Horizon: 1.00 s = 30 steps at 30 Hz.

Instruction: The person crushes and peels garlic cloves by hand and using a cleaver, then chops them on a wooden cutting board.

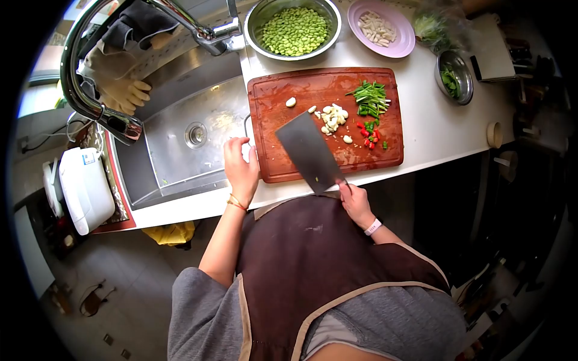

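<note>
Chopping seems under way: the right hand [356, 203] grips the cleaver [309, 149]; the left hand [242, 171], fingers loosely parted, should next steady the garlic [333, 117].

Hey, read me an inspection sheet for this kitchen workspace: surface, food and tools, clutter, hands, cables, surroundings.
Surface: cutting board on white counter; small bits scattered on the board.
Food and tools: cleaver; garlic cloves, cut green stalks, chopped red and green pieces.
Clutter: metal bowl of green beans, pink plate beyond the board.
Hands: right hand grips the cleaver; left hand at the board's left edge, contact unclear.
Cables: cords near white appliance.
Surroundings: sink, left.
</note>
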Each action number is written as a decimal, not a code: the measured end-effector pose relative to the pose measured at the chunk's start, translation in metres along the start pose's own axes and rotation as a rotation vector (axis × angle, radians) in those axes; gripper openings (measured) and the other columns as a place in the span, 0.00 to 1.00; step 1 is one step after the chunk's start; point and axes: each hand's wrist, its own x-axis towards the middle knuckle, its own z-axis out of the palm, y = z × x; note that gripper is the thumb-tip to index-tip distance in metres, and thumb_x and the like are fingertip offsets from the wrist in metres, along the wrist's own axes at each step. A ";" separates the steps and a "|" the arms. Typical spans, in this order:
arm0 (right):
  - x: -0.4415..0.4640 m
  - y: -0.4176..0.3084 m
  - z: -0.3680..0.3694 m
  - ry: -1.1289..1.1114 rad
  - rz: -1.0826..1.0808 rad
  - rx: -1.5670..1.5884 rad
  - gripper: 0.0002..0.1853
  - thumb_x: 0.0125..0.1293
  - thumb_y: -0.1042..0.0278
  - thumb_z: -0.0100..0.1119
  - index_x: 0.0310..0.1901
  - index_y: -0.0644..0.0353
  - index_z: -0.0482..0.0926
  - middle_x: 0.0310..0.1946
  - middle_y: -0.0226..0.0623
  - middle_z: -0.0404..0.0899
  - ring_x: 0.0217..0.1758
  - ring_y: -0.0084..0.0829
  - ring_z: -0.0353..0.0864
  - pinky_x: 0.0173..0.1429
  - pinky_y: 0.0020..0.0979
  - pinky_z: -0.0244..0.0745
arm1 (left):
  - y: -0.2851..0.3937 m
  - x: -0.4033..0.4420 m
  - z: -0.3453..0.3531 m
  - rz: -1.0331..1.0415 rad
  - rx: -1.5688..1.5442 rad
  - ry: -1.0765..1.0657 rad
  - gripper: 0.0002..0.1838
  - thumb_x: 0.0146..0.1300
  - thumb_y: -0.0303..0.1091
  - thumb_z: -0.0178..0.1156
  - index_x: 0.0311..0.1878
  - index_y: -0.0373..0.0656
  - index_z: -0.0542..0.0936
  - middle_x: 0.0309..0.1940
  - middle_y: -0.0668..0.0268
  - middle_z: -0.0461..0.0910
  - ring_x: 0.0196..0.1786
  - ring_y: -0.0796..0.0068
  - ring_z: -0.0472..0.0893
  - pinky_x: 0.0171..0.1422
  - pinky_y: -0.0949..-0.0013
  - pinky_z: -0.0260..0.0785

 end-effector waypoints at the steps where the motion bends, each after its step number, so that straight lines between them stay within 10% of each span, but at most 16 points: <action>1: 0.003 0.025 0.004 -0.012 0.144 -0.157 0.30 0.70 0.45 0.48 0.27 0.70 0.76 0.15 0.42 0.73 0.18 0.33 0.75 0.26 0.35 0.69 | -0.005 0.000 -0.005 0.009 0.009 0.015 0.11 0.56 0.23 0.60 0.44 0.40 0.76 0.43 0.57 0.73 0.42 0.61 0.74 0.44 0.66 0.67; 13: -0.027 -0.065 -0.013 -0.151 0.165 0.494 0.33 0.72 0.37 0.36 0.22 0.60 0.66 0.08 0.29 0.63 0.07 0.18 0.59 0.11 0.19 0.54 | 0.011 0.006 0.002 -0.027 -0.165 -0.029 0.09 0.56 0.23 0.58 0.41 0.39 0.76 0.43 0.56 0.74 0.47 0.56 0.75 0.47 0.62 0.69; 23: -0.030 -0.071 -0.026 -0.189 0.314 0.737 0.33 0.71 0.36 0.36 0.21 0.58 0.66 0.07 0.29 0.61 0.05 0.20 0.58 0.11 0.22 0.57 | 0.035 0.035 0.056 0.367 0.159 -0.324 0.10 0.56 0.28 0.61 0.43 0.43 0.78 0.39 0.60 0.76 0.43 0.56 0.76 0.47 0.60 0.70; 30: -0.032 -0.067 -0.038 -0.128 0.324 0.826 0.33 0.71 0.35 0.35 0.21 0.57 0.66 0.07 0.29 0.61 0.05 0.20 0.58 0.11 0.23 0.57 | 0.105 0.051 -0.023 -0.515 -1.250 -0.583 0.08 0.65 0.31 0.59 0.42 0.35 0.78 0.28 0.68 0.79 0.28 0.83 0.75 0.33 0.79 0.66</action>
